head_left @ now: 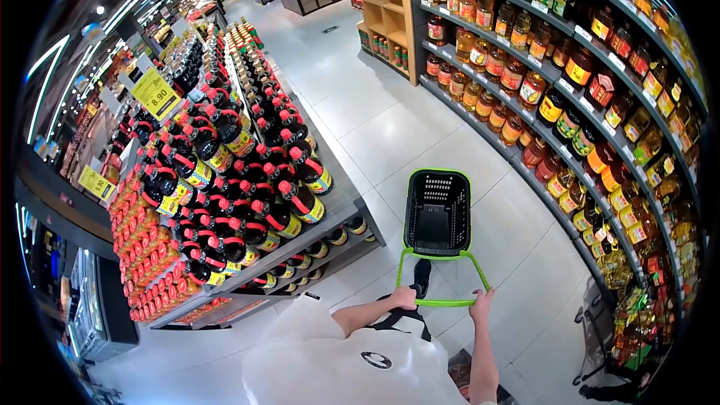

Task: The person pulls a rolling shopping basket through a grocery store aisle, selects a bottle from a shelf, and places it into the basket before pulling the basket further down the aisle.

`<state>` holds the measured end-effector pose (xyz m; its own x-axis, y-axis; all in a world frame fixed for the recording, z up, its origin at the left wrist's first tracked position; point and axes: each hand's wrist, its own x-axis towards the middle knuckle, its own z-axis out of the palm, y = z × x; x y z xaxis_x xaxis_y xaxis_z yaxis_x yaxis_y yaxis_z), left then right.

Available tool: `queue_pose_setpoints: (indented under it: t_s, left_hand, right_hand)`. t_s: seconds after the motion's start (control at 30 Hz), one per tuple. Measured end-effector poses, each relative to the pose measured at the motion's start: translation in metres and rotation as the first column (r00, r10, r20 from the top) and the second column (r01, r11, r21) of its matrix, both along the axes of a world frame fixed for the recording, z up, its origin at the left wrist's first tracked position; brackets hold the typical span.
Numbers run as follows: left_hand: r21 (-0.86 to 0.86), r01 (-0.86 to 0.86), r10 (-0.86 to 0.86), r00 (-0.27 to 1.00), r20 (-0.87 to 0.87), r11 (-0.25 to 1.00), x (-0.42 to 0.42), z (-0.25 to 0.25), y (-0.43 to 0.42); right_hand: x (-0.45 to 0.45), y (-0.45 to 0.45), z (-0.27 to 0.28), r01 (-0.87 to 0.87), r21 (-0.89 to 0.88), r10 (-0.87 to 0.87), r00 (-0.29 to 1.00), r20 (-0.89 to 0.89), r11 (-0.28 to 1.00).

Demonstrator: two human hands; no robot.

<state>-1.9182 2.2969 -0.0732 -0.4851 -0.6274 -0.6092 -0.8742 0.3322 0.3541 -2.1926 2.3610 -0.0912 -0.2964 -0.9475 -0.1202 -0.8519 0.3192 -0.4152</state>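
Observation:
A black shopping basket [437,234] with a bright green rim and slotted walls is on the floor in front of me, its inner floor visible. Two green arms run back from its rim to a green handle [444,302]. My left hand [405,298] is closed around the handle's left end. At the right end, where the side arm meets the bar, my right hand [481,304] grips the same handle. A dark shoe [422,274] shows between the basket and the bar.
To the left, a stand holds many dark bottles with red caps and handles [247,206], beside red-lidded jars [154,255]. Yellow price signs [155,94] rise above it. Curved shelves [517,109] of jars and bottles line the right. Pale floor tiles [390,131] lead ahead to a wooden rack [395,19].

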Motion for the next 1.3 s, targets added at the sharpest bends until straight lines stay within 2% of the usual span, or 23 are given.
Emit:
queue_pose_setpoints:
  t_s: [0.1,0.13,0.17,0.23,0.3,0.43,0.5,0.57,0.63,0.83,0.87,0.97,1.0,1.03,1.13,1.23,1.3]
  left_hand:
    - [0.041,-0.018,0.018,1.0,-0.019,0.999,-0.026,-0.008,-0.033]
    - [-0.024,0.019,-0.02,0.999,-0.041,1.0,-0.031,-0.008,-0.046]
    - [0.001,0.011,-0.011,1.0,0.01,1.0,-0.037,-0.009,-0.058]
    - [0.069,-0.019,0.022,0.999,-0.046,0.997,-0.044,0.015,-0.083]
    - [0.058,-0.087,0.089,0.995,-0.035,0.995,-0.053,0.03,-0.112]
    - [0.035,-0.14,0.143,0.987,-0.075,0.989,-0.064,0.025,-0.162]
    - [0.003,-0.244,0.243,0.961,-0.132,0.97,-0.068,0.012,-0.184]
    - [-0.009,-0.289,0.285,0.946,-0.153,0.957,-0.069,-0.003,-0.2]
    - [0.035,-0.378,0.379,0.913,-0.152,0.925,-0.065,0.003,-0.212]
    - [-0.016,-0.443,0.433,0.883,-0.18,0.896,-0.088,0.029,-0.247]
    - [0.036,-0.418,0.419,0.898,-0.136,0.908,-0.091,0.037,-0.257]
    - [-0.002,-0.455,0.446,0.875,-0.188,0.891,-0.099,0.035,-0.282]
    - [0.024,-0.445,0.445,0.889,-0.113,0.895,-0.102,0.039,-0.292]
    - [0.038,-0.453,0.454,0.884,-0.111,0.891,-0.103,0.041,-0.301]
    - [0.077,-0.508,0.513,0.851,-0.107,0.858,-0.107,0.035,-0.322]
    - [0.043,-0.55,0.551,0.827,-0.114,0.834,-0.111,0.03,-0.336]
    - [0.058,-0.578,0.581,0.807,-0.109,0.814,-0.115,0.031,-0.347]
  right_hand:
    - [-0.03,-0.041,0.01,-0.021,0.062,0.018,0.998,0.061,0.998]
    - [-0.035,-0.065,0.017,-0.024,0.048,0.022,0.998,0.055,0.999]
    - [-0.039,-0.082,0.023,-0.064,0.091,0.059,0.997,0.054,0.994]
    - [-0.056,-0.106,0.027,-0.12,0.152,0.115,0.992,0.043,0.981]
    - [-0.07,-0.151,0.028,-0.28,0.075,0.277,0.96,0.052,0.957]
    - [-0.087,-0.235,0.034,-0.36,0.051,0.358,0.933,0.044,0.931]
    - [-0.092,-0.278,0.034,-0.433,0.064,0.431,0.901,0.046,0.899]
    - [-0.088,-0.307,0.04,-0.455,0.052,0.45,0.889,0.081,0.889]
    - [-0.082,-0.332,0.037,-0.467,0.081,0.469,0.883,-0.003,0.88]
    - [-0.101,-0.391,0.04,-0.537,0.104,0.541,0.841,-0.017,0.837]
    - [-0.107,-0.404,0.04,-0.546,0.11,0.552,0.834,-0.023,0.83]
    - [-0.109,-0.437,0.061,-0.584,0.162,0.584,0.81,0.054,0.795]
    - [-0.11,-0.447,0.059,-0.594,0.112,0.592,0.804,0.05,0.797]
    - [-0.109,-0.457,0.058,-0.602,0.059,0.6,0.799,0.045,0.797]
    - [-0.111,-0.487,0.055,-0.647,0.066,0.647,0.762,0.03,0.76]
    - [-0.113,-0.513,0.041,-0.673,0.03,0.672,0.739,0.046,0.739]
    - [-0.115,-0.527,0.029,-0.669,-0.059,0.669,0.743,-0.021,0.741]
